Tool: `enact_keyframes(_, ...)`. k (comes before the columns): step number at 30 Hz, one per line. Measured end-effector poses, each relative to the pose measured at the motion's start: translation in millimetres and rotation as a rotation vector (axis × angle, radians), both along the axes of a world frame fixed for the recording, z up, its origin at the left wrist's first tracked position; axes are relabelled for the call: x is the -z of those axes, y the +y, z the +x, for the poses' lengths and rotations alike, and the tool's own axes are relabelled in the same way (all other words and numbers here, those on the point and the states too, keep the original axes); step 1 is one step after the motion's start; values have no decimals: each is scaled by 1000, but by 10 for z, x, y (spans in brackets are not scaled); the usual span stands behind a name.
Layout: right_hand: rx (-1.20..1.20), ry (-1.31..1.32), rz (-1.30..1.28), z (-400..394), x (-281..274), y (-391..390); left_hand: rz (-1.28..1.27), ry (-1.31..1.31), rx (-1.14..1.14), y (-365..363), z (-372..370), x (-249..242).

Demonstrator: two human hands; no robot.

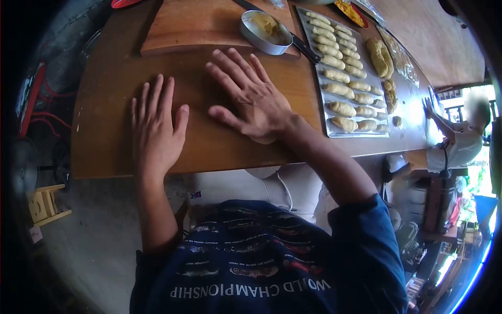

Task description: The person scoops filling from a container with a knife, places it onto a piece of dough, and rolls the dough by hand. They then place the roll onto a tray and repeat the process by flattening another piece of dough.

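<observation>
My left hand (157, 125) lies flat on the brown wooden table (104, 141), fingers stretched forward and nothing in it. My right hand (251, 102) rests to its right with the fingers spread, also holding nothing. Just beyond the right hand, a round metal tin (266, 34) with a yellowish paste inside sits at the edge of a wooden board (193, 26). A knife with a black handle (306, 49) lies beside the tin. To the right, a metal tray (329, 118) carries rows of shaped dough rolls (337, 76).
Larger dough pieces (379, 57) lie right of the tray, near a clear plastic sheet (400, 55). A red-rimmed dish of yellow filling (349, 11) stands at the back. At the far right another person (457, 144) has a hand on the table. A small wooden stool (48, 205) is at lower left.
</observation>
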State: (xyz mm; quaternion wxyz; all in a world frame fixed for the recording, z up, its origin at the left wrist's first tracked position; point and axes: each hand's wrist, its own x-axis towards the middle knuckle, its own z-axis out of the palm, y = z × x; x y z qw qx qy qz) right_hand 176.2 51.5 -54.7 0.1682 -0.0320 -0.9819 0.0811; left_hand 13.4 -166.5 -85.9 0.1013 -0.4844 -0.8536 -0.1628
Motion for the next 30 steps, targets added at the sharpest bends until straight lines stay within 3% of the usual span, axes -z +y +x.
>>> enact_keyframes(5, -10, -42, -78, -59, -10, 95, -32, 18, -9, -15, -28, -20)
enact_keyframes(7, -3, 92, -34, -74, -280, 71, -38, 22, -5, 3, -32, -12)
enact_keyframes(10, 25, -81, -25, 92, 90, -130, -55, 11, 2, -13, -34, -7)
enact_keyframes(12, 66, 37, 48, 51, 113, -70, -33, 11, 2, 15, -50, -51)
enact_keyframes(15, 8, -54, -113, 92, 87, -30, -53, -12, 12, -20, -30, -63)
enact_keyframes(17, 55, -11, -375, 69, -17, 55, -70, -24, 8, -12, -43, -80)
enact_keyframes(20, 70, 73, -197, 132, -384, 235, -73, -29, 14, -9, -40, -62)
enact_keyframes(21, 80, 3, -18, 139, -212, 249, -79, -20, 14, -9, -41, -77)
enact_keyframes(24, 54, -101, -53, 162, 157, 192, -62, -163, 15, -14, 10, -160)
enact_keyframes(26, 13, -58, -131, 212, 164, 255, -11, -315, 46, -20, 98, -227)
enact_keyframes(28, 4, 79, -673, 354, -138, 393, -16, -271, 148, 110, 384, -434)
enact_keyframes(29, 116, 186, -716, 532, -351, 346, -2, -242, 222, 239, 525, -500)
enact_keyframes(30, 57, 284, -887, 656, -343, 454, 7, -217, 289, 348, 679, -527)
